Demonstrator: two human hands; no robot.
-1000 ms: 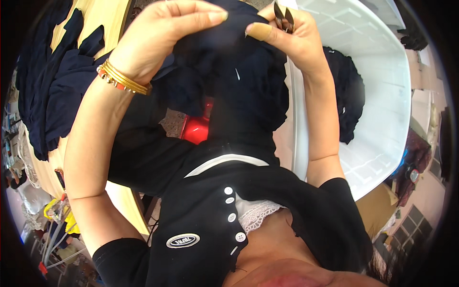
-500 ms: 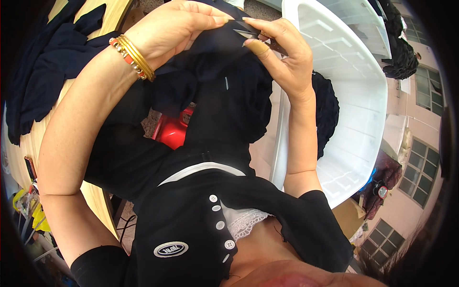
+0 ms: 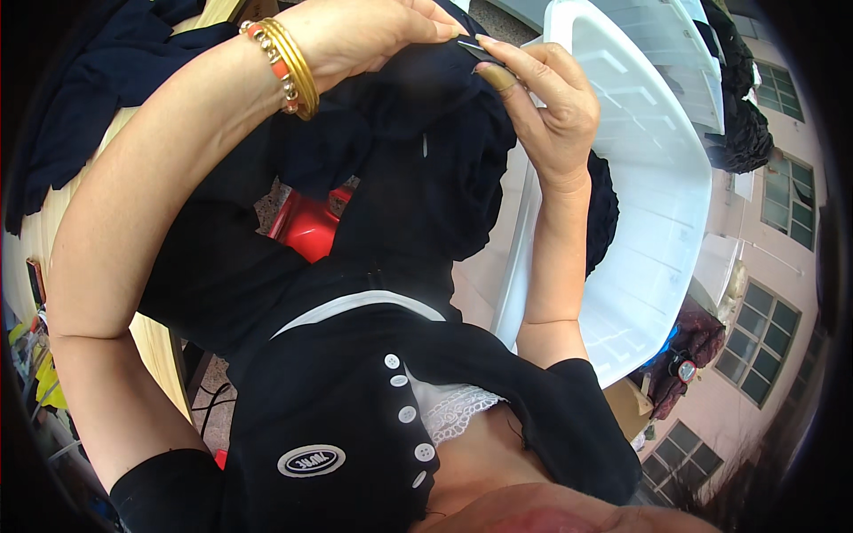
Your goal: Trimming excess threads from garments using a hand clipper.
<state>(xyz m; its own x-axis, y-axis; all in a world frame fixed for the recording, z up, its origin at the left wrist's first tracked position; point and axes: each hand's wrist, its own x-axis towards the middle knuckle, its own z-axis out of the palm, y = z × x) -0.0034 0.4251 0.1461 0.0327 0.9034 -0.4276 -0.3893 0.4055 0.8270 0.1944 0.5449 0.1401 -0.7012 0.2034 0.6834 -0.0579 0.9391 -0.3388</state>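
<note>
Dark navy cloth (image 3: 400,102) lies bunched over my lap, and its upper edge is raised in front of me. My left hand (image 3: 364,35), with gold bangles at the wrist, pinches that edge between thumb and fingertips. Close beside those fingertips, my right hand (image 3: 560,111) grips small pointed thread snips (image 3: 477,50), their blades directed at the cloth's edge. The snips' handles are mostly hidden in my palm. A tan cover (image 3: 496,77) wraps my right thumb tip.
To my right stands a large white plastic tub (image 3: 653,240), with dark bunched cloth (image 3: 601,213) by its near side. A pale wooden table (image 3: 67,209) on the left bears more navy cloth (image 3: 89,107). Something red and plastic (image 3: 308,229) shows below my lap.
Both hands have shifted slightly to the right in the view, along with the pinched cloth. The snips' blades, spread apart before, now look closer together at the cloth's edge.
</note>
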